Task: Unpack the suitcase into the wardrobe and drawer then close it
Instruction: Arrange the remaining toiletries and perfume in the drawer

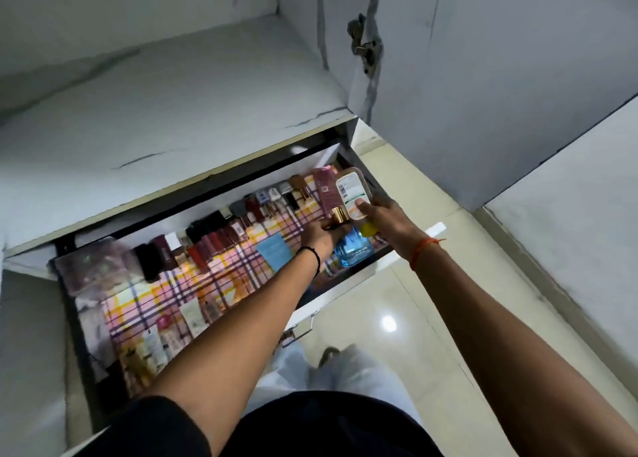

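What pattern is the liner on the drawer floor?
A plaid check of pink, yellow and purple lines on the liner, shown best in the head view.

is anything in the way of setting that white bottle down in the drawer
Yes. Under the white bottle in the right hand, the left hand and a blue bottle fill the drawer's right end.

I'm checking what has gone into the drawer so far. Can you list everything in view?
drawer: one, white front, pulled open under the shelf
liner: one, pink-yellow check, on the drawer floor
small bottles: a row, count unclear, dark red and black, along the back
blue bottle: one, front right corner
blue card: one, on the liner
pink tube: one, right end
white bottle: one, yellow cap, in the right hand
wardrobe door: one, white, open at right
left hand: grips a gold-capped item
right hand: holds the white bottle
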